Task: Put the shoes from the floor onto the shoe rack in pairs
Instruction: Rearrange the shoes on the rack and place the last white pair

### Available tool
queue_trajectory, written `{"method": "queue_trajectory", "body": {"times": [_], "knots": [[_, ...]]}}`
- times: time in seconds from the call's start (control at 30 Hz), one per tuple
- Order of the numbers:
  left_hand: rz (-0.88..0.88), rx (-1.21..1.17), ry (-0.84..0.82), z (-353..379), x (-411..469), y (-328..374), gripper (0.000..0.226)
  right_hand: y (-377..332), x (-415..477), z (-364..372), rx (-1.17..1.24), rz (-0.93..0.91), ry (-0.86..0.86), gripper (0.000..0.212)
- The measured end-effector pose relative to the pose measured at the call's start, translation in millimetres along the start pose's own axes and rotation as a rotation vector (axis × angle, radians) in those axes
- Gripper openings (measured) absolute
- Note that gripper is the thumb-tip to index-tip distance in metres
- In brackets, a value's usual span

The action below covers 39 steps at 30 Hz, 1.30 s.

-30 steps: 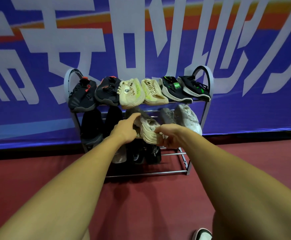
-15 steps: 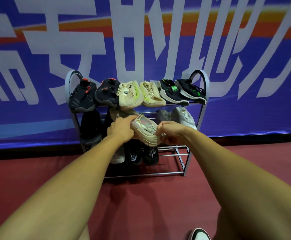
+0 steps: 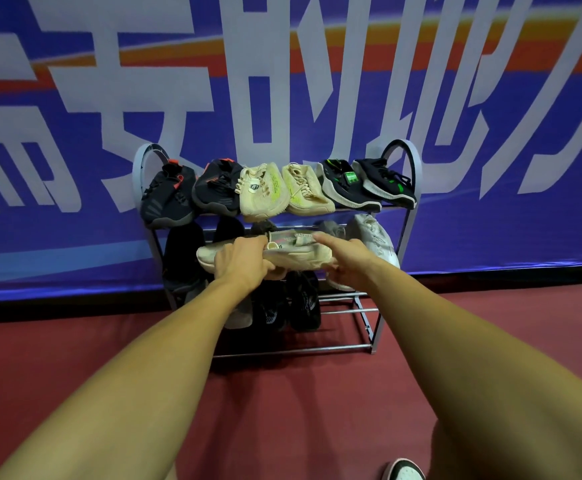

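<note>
Gripped by the curled left hand (image 3: 244,263) and the right hand (image 3: 348,263), forefinger outstretched, a beige shoe (image 3: 300,257) is held sideways before the middle shelf of the shoe rack (image 3: 375,336) — shelving judged under way — a turn and push beyond the hands being called for.

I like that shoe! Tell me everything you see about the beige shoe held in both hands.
The beige shoe is a pale cream sneaker that looks like soft knit cloth, with a thick matching sole and a small pink mark on its side. It lies sideways, stretched left to right, in front of the shoe rack's middle shelf. The left hand grips its middle, and the right hand holds its other end.
</note>
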State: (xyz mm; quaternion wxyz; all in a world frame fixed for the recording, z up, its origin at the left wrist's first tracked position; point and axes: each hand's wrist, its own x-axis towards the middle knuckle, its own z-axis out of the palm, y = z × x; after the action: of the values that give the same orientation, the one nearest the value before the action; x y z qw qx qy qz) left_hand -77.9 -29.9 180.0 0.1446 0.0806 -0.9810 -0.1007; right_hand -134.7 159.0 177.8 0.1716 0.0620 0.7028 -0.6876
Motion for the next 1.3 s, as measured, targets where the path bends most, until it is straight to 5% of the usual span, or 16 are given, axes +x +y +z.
{"method": "queue_trajectory", "body": {"times": [0.17,0.37,0.5,0.67,0.8,0.97,1.1,1.23,1.3], "knots": [[0.034,-0.084,0.072,-1.6,-1.3,16.7,0.027,2.6,-4.9,17.5,0.000,0.121,-0.168,0.044],[0.183,-0.358,-0.237,-0.7,-3.3,22.8,0.024,6.2,6.4,22.0,0.092,0.078,0.077,0.006],[0.045,-0.376,-0.272,1.9,6.0,9.9,0.021,2.8,8.7,15.0,0.055,0.061,0.122,0.003],[-0.165,-0.473,-0.458,2.6,7.5,-6.1,0.038,3.2,9.3,7.4,0.025,0.056,0.114,0.017],[-0.212,-0.550,-0.655,1.6,3.6,-1.6,0.017,5.1,13.5,7.5,0.072,0.048,0.124,0.034],[-0.176,-0.615,-0.661,7.1,10.1,0.6,0.034,4.2,16.3,1.5,0.110,0.057,0.137,0.052],[-0.192,-0.581,-0.717,10.8,14.7,1.2,0.017,4.4,14.2,-0.9,0.103,0.066,0.143,0.053],[-0.195,-0.645,-0.777,14.5,16.5,1.5,0.051,10.6,24.2,-0.9,0.106,0.068,0.133,0.101],[-0.202,-0.714,-0.804,17.1,17.7,4.2,0.069,15.7,33.3,-1.8,0.075,0.073,0.106,0.100]]}}
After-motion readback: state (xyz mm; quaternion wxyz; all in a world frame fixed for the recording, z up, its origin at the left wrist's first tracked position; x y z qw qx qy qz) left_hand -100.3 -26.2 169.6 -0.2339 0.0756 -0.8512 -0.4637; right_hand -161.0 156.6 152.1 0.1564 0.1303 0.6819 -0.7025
